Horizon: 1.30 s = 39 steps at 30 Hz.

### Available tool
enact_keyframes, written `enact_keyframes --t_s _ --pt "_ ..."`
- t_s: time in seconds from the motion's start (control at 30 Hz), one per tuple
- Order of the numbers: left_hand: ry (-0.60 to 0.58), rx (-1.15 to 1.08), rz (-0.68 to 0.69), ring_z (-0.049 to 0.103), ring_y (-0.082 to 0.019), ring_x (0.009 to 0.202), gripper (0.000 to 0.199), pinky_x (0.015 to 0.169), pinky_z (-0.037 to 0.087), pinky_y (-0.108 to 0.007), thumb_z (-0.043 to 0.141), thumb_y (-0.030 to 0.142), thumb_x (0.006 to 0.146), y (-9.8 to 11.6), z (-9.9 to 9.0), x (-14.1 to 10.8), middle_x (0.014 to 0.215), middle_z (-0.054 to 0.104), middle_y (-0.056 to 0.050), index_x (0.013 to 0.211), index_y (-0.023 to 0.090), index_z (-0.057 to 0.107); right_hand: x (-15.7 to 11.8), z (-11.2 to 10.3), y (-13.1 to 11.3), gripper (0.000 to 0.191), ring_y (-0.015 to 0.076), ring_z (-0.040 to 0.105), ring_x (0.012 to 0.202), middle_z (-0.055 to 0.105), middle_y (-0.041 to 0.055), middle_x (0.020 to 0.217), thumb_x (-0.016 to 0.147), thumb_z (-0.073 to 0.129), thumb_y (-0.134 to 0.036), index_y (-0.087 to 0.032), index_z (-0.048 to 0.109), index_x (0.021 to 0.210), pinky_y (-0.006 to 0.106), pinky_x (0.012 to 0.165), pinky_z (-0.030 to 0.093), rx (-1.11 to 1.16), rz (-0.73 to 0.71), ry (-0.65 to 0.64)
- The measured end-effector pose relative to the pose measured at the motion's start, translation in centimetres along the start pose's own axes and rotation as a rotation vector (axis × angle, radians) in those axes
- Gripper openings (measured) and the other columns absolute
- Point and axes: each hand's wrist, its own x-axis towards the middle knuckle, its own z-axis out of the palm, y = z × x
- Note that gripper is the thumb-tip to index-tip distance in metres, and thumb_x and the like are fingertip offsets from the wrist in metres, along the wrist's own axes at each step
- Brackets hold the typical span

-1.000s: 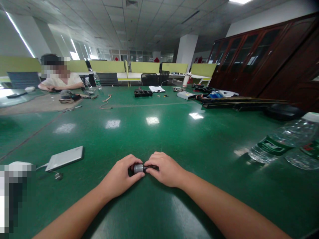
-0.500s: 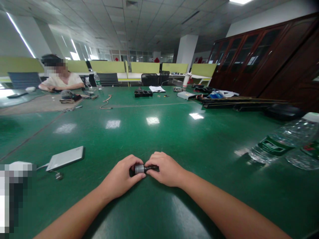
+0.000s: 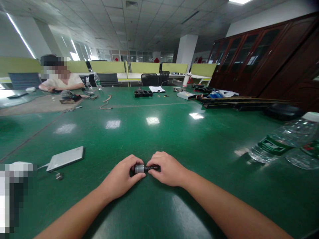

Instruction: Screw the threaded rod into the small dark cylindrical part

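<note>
Near the front of the green table, both hands hold a small metal part lying crosswise: a silver cylinder [image 3: 139, 168] with a thin dark shaft [image 3: 147, 169] running out to the right. My left hand [image 3: 124, 174] is closed around the cylinder, thumb below and fingers above, and covers its left end. Thumb and fingertips of my right hand [image 3: 165, 169] pinch the dark shaft, whose right end lies partly in shadow under the palm. The exact kind of part cannot be made out.
To the left lies a silver flat device [image 3: 66, 158] with a cable and a small metal piece [image 3: 59, 176]. Water bottles [image 3: 276, 142] stand at right. Farther back are a black tray [image 3: 143, 93], a cord [image 3: 106, 103] and dark rails [image 3: 224, 103]. A person [image 3: 62, 81] sits across at left.
My right fingers have shifted slightly right along the shaft, so a bit more of it shows between the hands. My left hand and the cylinder stay nearly still.
</note>
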Motion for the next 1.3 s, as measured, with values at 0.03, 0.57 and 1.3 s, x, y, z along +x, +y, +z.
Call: enact_keyframes --t_s 0.03,0.57,1.3 --pt "0.002 0.001 0.002 0.059 -0.02 0.083 0.017 0.075 0.046 -0.031 0.065 0.028 0.086 0.0 0.0 0.0 0.093 0.063 -0.002 0.101 0.022 0.062 0.0 0.0 0.0 0.012 0.0175 0.057 0.083 0.068 0.0024 0.083 0.083 0.065 -0.02 -0.02 0.07 0.094 0.031 0.079 0.041 0.0 -0.001 -0.001" --pt "-0.002 0.016 0.009 0.059 -0.02 0.084 0.017 0.076 0.046 -0.032 0.064 0.028 0.087 -0.1 0.1 0.1 0.094 0.063 -0.003 0.103 0.022 0.062 -0.5 -0.7 0.3 0.01 0.0165 0.058 0.082 0.068 0.0015 0.082 0.08 0.071 -0.023 -0.02 0.07 0.09 0.03 0.079 0.041 0.01 0.043 -0.002" --pt "-0.012 0.011 0.014 0.059 -0.02 0.087 0.016 0.08 0.046 -0.032 0.063 0.028 0.089 -0.1 -0.1 0.1 0.096 0.062 -0.002 0.105 0.022 0.063 -0.9 -2.3 1.2 0.008 0.014 0.056 0.074 0.065 0.0001 0.075 0.077 0.071 -0.024 -0.019 0.071 0.084 0.026 0.07 0.041 -0.013 0.126 -0.057"
